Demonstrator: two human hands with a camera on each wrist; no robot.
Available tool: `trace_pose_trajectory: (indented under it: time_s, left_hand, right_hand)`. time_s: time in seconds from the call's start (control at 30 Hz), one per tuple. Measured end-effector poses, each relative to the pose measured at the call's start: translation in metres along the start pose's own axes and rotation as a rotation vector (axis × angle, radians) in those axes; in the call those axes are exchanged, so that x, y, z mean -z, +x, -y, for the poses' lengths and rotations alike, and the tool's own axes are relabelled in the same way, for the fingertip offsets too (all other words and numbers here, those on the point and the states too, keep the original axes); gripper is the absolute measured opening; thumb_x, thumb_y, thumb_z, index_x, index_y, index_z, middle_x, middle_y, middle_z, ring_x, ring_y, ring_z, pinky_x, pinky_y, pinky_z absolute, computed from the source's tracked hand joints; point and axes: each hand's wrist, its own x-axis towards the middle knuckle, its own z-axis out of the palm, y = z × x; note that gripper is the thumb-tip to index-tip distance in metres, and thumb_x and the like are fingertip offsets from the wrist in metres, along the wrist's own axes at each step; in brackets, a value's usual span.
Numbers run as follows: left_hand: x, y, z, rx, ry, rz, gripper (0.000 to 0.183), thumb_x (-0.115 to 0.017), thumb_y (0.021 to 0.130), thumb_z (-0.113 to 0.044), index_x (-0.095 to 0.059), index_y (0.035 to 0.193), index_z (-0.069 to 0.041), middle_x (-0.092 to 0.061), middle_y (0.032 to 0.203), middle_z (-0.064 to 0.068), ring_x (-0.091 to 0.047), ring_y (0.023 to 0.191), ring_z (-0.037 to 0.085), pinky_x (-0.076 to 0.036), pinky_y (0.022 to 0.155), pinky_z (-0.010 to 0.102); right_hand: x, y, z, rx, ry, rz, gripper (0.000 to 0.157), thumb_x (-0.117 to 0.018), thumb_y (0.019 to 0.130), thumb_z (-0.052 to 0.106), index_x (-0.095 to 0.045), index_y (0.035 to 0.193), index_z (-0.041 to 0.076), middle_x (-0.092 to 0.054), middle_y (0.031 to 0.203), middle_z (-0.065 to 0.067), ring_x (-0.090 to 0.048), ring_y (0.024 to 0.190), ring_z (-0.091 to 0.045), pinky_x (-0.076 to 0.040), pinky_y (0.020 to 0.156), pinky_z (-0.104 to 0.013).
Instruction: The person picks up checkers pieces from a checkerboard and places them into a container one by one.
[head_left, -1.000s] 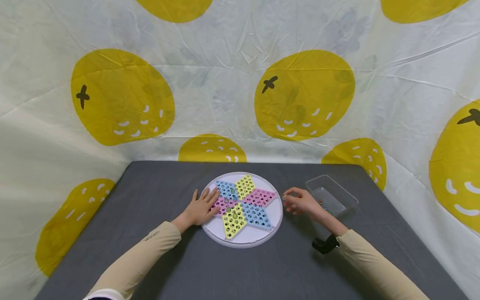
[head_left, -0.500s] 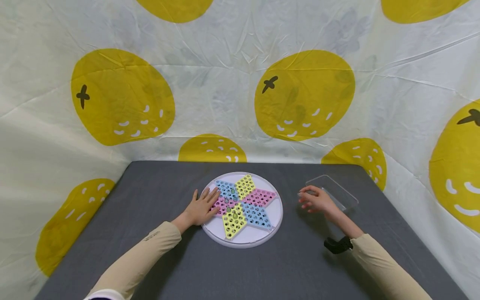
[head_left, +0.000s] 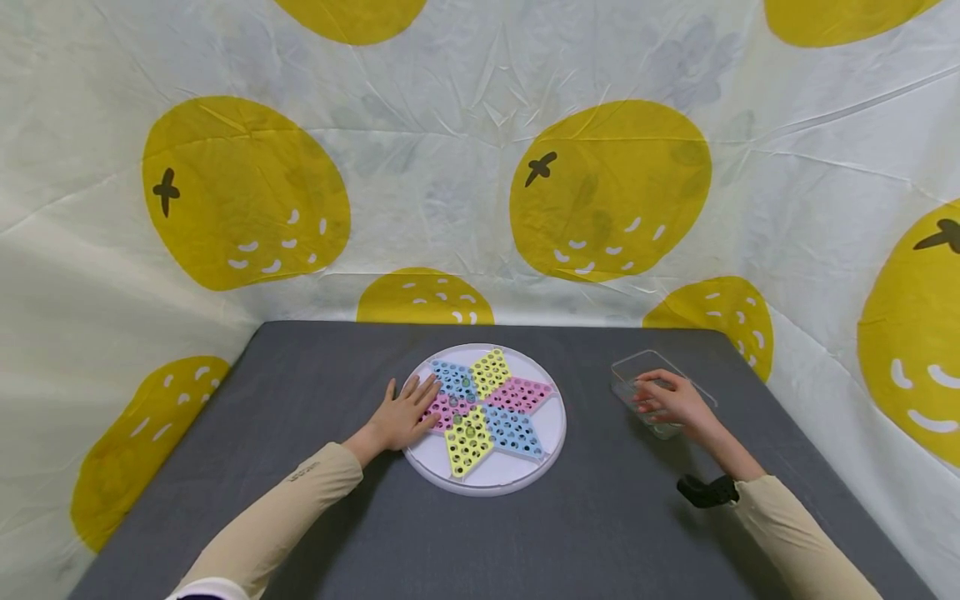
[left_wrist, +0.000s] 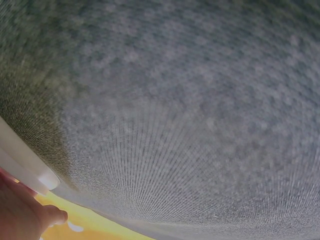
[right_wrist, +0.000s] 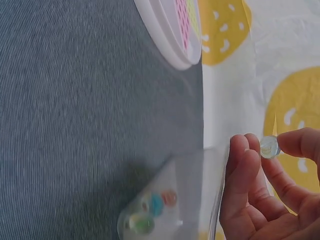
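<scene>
A round white Chinese checkers board (head_left: 543, 454) lies on the table, its star made of pink, yellow and blue points. Several glass marbles sit in its holes, among them a greenish marble (head_left: 470, 432). My left hand (head_left: 405, 414) rests on the board's left side with fingers spread; in the left wrist view only part of it shows. Thumb and finger of my right hand (head_left: 673, 402) pinch a clear marble (right_wrist: 270, 147). This hand is over the clear plastic box (head_left: 625, 364). Inside the box are a green marble (right_wrist: 141, 223), a blue marble (right_wrist: 154, 204) and an orange one.
A dark grey cloth (head_left: 525, 542) covers the table. Behind and at both sides hangs a white curtain (head_left: 420, 200) printed with large yellow fruit. A black strap (head_left: 707, 492) is on my right wrist.
My right hand has moved to the right, from beside the board's right edge to above the clear box. The left hand and the board have stayed where they were.
</scene>
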Motion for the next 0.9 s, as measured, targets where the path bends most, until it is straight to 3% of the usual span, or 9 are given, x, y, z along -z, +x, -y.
trace_pose_trajectory:
  time_s: [0.3,0.57,0.9]
  left_hand:
    - [-0.001,0.0,0.001,0.007,0.008,0.007,0.059,-0.029,0.094,-0.046,-0.02,0.143,-0.014,-0.016,0.15,0.004,-0.014,0.137,0.033,-0.009,0.103,0.062]
    - [0.0,-0.001,-0.001,0.014,-0.002,0.008,0.059,-0.031,0.094,-0.045,-0.021,0.143,-0.014,-0.017,0.15,0.005,-0.014,0.137,0.033,-0.009,0.103,0.062]
    - [0.0,0.0,0.0,0.007,0.002,0.002,0.059,-0.03,0.094,-0.046,-0.021,0.143,-0.014,-0.018,0.15,0.005,-0.015,0.137,0.034,-0.01,0.103,0.062]
  right_hand:
    - [0.021,-0.004,-0.005,-0.004,-0.002,-0.017,0.042,-0.046,0.092,0.033,-0.044,0.118,0.0,-0.065,0.085,0.005,-0.065,0.075,-0.015,-0.052,0.067,-0.034]
    - [0.038,-0.002,-0.004,-0.017,-0.059,-0.043,0.054,-0.046,0.092,0.035,-0.038,0.125,-0.006,-0.067,0.088,0.006,-0.066,0.074,-0.01,-0.053,0.067,-0.034]
    - [0.052,0.004,-0.005,-0.065,-0.05,-0.026,0.05,-0.046,0.092,0.034,-0.04,0.122,-0.005,-0.061,0.077,0.019,-0.065,0.073,-0.007,-0.052,0.067,-0.028]
